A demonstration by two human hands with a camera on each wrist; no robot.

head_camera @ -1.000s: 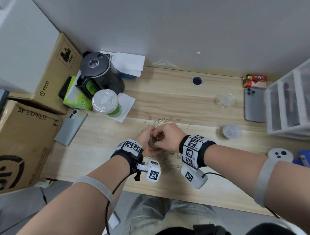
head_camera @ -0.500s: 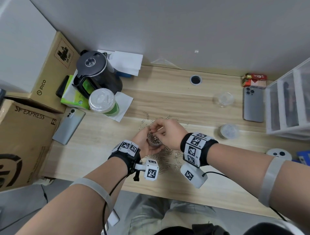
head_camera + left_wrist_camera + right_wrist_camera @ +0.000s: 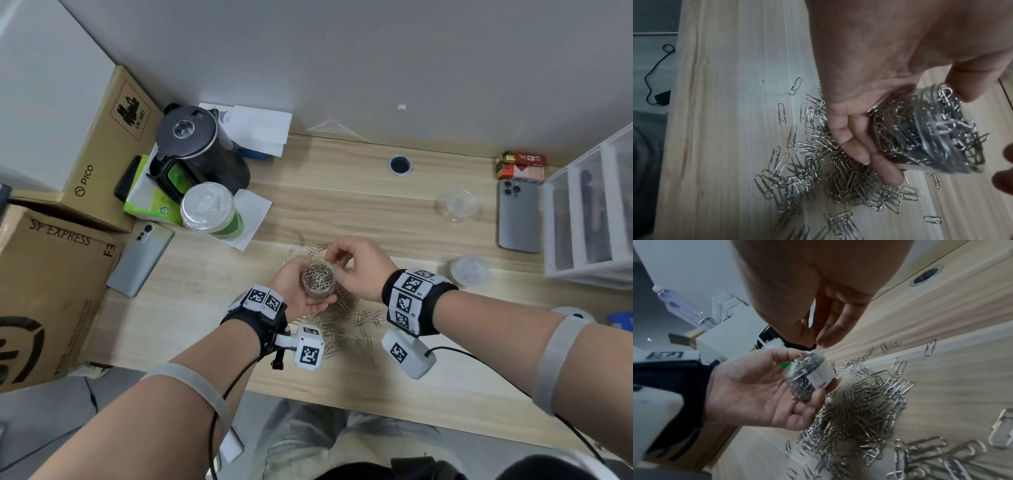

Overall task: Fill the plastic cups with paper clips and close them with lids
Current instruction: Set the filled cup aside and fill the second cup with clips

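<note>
My left hand (image 3: 297,288) grips a small clear plastic cup (image 3: 318,279) just above the desk. The cup is brim-full of silver paper clips and has no lid on it. In the left wrist view the cup (image 3: 931,129) lies tilted between thumb and fingers. My right hand (image 3: 346,262) hovers just right of and behind the cup's mouth, fingers loosely bent, with nothing seen in them (image 3: 830,324). A pile of loose paper clips (image 3: 342,323) lies on the desk under both hands. At the right stand an empty clear cup (image 3: 460,205) and a lidded cup with clips (image 3: 469,270).
A black kettle (image 3: 198,150), a green drink cup (image 3: 209,212), cardboard boxes (image 3: 44,291) and a phone (image 3: 140,260) crowd the left. Another phone (image 3: 517,216), a red pack (image 3: 520,166) and clear drawers (image 3: 589,212) sit at the right. A cable hole (image 3: 400,165) is at the back.
My right hand has come off the cup's mouth and drawn back to the right, so the full cup now shows. The left hand kept hold of the cup.
</note>
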